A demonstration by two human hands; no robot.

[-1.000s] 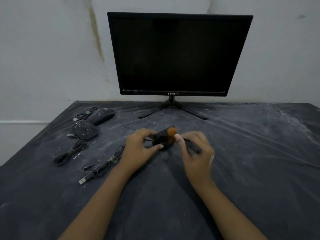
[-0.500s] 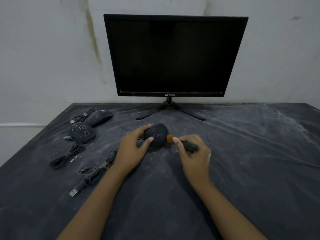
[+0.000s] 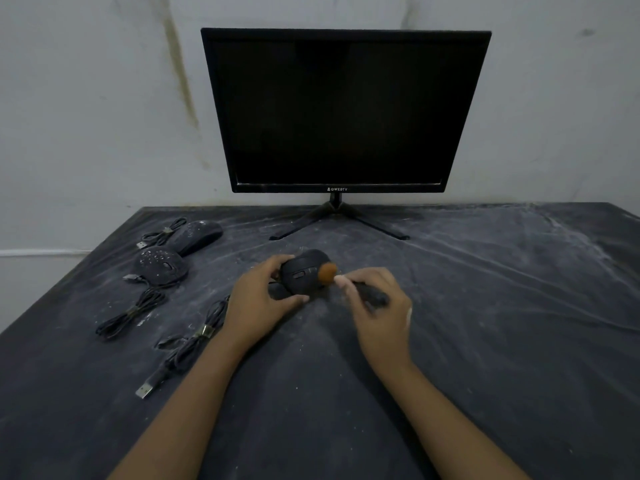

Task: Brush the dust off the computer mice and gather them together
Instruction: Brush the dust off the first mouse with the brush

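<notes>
Dusty dark tabletop (image 3: 485, 306), centre: left hand (image 3: 256, 303), grip closed round rounded black plastic computer mouse (image 3: 301, 271); right hand (image 3: 381, 306) pinching orange-bristled dark-handled brush (image 3: 328, 270) against it. Step: brushing. Next, likely: placing beside dust-speckled black mouse (image 3: 162, 266), far left.

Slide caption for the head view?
Left hand holds rounded black mouse; right hand holds orange-bristled brush against it.

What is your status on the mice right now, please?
Left hand grips mouse. Right hand holds brush, bristles at mouse's side. Speckled mouse and far mouse lie at left. No obstruction seen.
</notes>
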